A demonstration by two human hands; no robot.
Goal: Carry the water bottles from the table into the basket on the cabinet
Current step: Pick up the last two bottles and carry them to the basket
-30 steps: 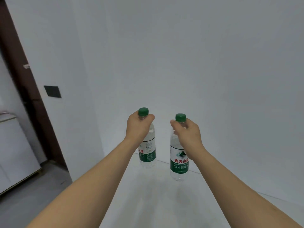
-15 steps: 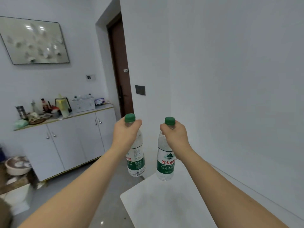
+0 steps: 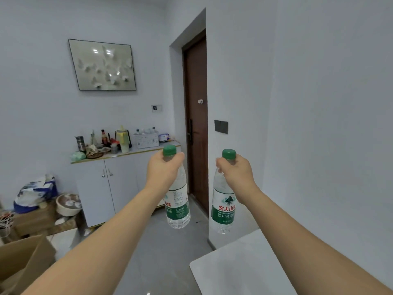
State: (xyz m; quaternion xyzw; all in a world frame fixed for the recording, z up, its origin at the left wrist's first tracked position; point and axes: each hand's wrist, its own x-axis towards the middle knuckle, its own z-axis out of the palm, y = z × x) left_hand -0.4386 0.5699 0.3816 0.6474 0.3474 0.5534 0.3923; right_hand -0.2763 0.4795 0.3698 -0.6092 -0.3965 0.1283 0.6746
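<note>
My left hand (image 3: 162,169) grips the neck of a clear water bottle (image 3: 177,207) with a green cap and green label, held upright in the air. A second such bottle (image 3: 223,211) hangs from my right hand (image 3: 236,175), also gripped at the neck. Across the room a white perforated basket (image 3: 147,140) stands on the white cabinet (image 3: 119,184), with bottle tops showing above its rim. The white table's corner (image 3: 238,267) lies below and right of the bottles.
The cabinet top also carries a yellow jug (image 3: 123,138), jars and clutter. A brown door (image 3: 196,124) is to the cabinet's right. Cardboard boxes (image 3: 23,258), a bag (image 3: 35,193) and a bowl (image 3: 69,204) sit at left on the floor side. Grey floor lies between.
The view has swung left from the wall and table toward the cabinet. Both bottles have left the tabletop and now hang in the air over the floor.
</note>
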